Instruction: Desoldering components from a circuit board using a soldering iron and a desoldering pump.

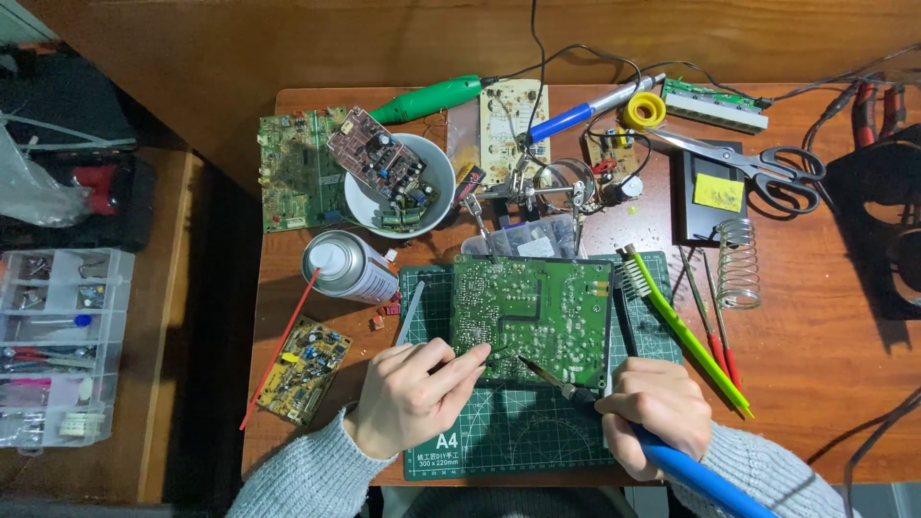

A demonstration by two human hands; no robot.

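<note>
A green circuit board (532,312) lies solder side up on a green cutting mat (518,436). My left hand (413,393) rests at the board's lower left corner, fingers pinched together on something thin that I cannot make out. My right hand (655,408) grips a blue-handled soldering iron (672,460), whose tip (526,363) touches the board's lower edge near the left fingertips.
A white bowl (443,182) holds small boards. A spray can (347,266) lies on its side, a yellow board (305,369) to the left. Green brush (683,326), coil stand (737,264), scissors (758,158), solder spool (645,110), helping-hands clamp (537,192), parts drawer (58,345) on the left.
</note>
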